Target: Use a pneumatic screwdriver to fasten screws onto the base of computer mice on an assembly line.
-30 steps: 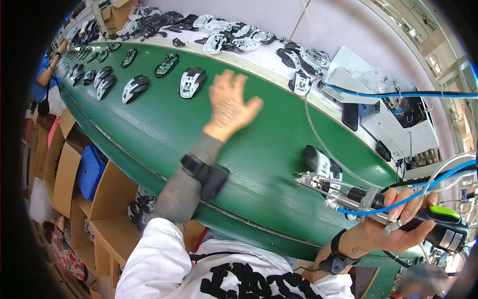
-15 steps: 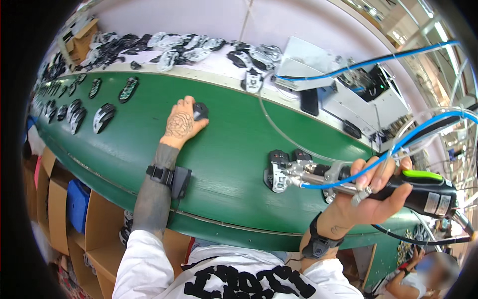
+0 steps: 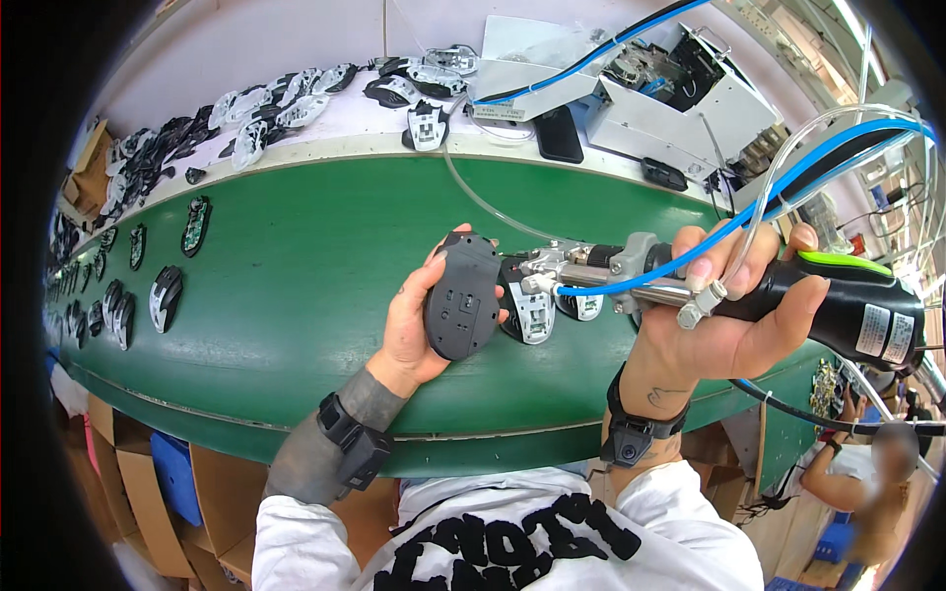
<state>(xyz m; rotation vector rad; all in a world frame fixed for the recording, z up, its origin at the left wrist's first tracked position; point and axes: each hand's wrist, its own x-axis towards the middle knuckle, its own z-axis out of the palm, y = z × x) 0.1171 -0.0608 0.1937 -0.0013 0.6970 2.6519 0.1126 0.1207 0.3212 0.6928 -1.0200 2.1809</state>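
Note:
A black computer mouse (image 3: 461,305) is held up in my left hand (image 3: 404,330), its underside with small screw holes facing me. My thumb lies along its left edge and fingertips show past its right edge. My right hand (image 3: 734,310) is wrapped round a black electric screwdriver (image 3: 833,307) with a green lever, held nearly level. Its metal front end points left, close to the mouse's right side; the bit tip is hard to make out. Below that end, an open white-and-black mouse shell (image 3: 530,317) lies on the green bench, with a second shell (image 3: 581,307) partly hidden beside it.
Several mouse parts (image 3: 166,297) stand in rows on the green bench (image 3: 296,246) at left. White and black shells (image 3: 286,103) fill the back shelf. A phone (image 3: 560,134) and a white machine (image 3: 641,128) are at back right. A blue hose (image 3: 778,202) loops above the screwdriver.
My left hand has lifted the mouse off the bench and brought it right, close to the screwdriver's front end, with its underside now showing. My right hand keeps its grip. The view has shifted.

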